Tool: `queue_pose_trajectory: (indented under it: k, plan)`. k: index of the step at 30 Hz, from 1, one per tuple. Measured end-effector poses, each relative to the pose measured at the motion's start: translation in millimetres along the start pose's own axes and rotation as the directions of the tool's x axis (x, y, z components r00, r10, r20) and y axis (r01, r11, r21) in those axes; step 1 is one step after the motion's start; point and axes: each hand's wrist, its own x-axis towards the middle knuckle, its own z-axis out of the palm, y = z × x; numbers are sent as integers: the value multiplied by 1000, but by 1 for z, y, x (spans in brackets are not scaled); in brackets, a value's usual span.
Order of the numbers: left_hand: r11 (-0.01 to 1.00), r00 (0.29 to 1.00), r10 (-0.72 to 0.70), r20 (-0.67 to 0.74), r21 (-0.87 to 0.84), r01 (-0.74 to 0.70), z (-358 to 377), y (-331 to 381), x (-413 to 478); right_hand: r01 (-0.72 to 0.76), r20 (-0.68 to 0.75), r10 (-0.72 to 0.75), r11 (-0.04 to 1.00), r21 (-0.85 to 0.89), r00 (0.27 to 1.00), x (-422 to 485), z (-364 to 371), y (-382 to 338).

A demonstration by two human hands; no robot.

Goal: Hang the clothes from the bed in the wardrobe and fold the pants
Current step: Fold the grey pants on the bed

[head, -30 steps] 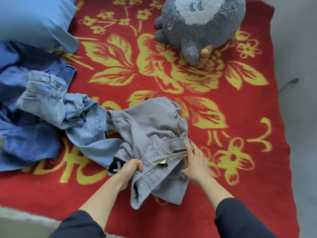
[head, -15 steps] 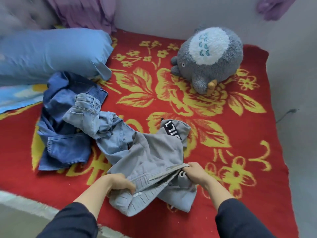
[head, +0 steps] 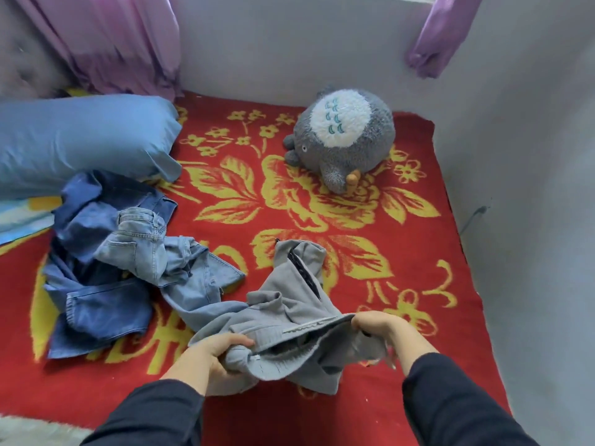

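Left hand (head: pixel 219 352) and right hand (head: pixel 375 326) both clenched.

In my feed, pale grey walls (head: pixel 289 43) enclose the far and right edges of a red blanket with yellow flowers (head: pixel 418 252); purple fabric curtains (head: pixel 122 43) hang above its far-left corner in soft, even light.

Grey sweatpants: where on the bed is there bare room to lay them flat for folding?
Bare blanket lies between the plush toy and the grey sweatpants, running right to the wall. The left is crowded: light jeans on dark jeans, beside the pillow.
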Motion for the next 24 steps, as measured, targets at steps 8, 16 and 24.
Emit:
queue_pose_trajectory:
  k: [8,16,24]
  plan:
    - [249,277,957,80,257,-934,123,192,-130,553,-505,-274,134,823,818,-40,-121,-134]
    - [-321,-284,938,200,191,-928,161,253,-235,895,-947,-246,344,-285,-206,-120,-191,-150]
    - [150,323,941,102,730,-666,95,150,-56,369,-746,-480,869,-331,461,-10,-96,-21]
